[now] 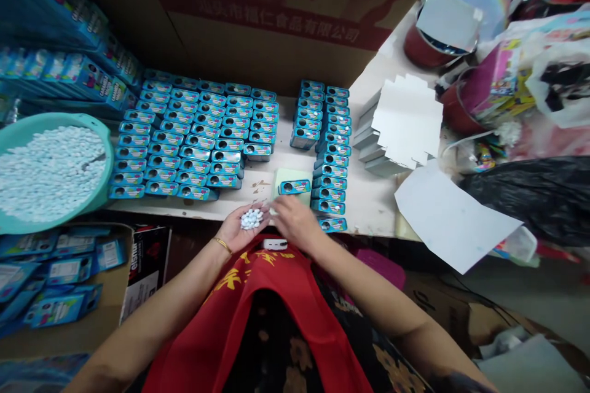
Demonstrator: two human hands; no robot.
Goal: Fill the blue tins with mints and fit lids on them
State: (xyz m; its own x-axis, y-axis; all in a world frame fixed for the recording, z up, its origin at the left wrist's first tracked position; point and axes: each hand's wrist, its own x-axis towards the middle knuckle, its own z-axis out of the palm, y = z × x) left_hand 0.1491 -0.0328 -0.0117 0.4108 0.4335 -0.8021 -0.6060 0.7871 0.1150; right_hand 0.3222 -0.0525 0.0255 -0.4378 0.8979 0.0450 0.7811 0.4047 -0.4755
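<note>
- Red apron (198, 344) hung closest to the camera.
- Left hand (237, 228): its grip was cupped palm up, fingers loosely spread under a small heap of sweets (251, 219).
- Right hand (297, 221): its grip was bent just beside that heap; whether the fingertips pinched anything, I could not tell.
- Those pieces looked light, hard and smooth, likely to roll or slip; a gentle pinch across the sides seemed best.
- Just beyond, one blue box (295, 186) sat on a pale green pad (279, 180) on the tabletop (375, 215).
- Leftward stood rows of similar packs (193, 153), then a teal basin (109, 153) of sweets.
</note>
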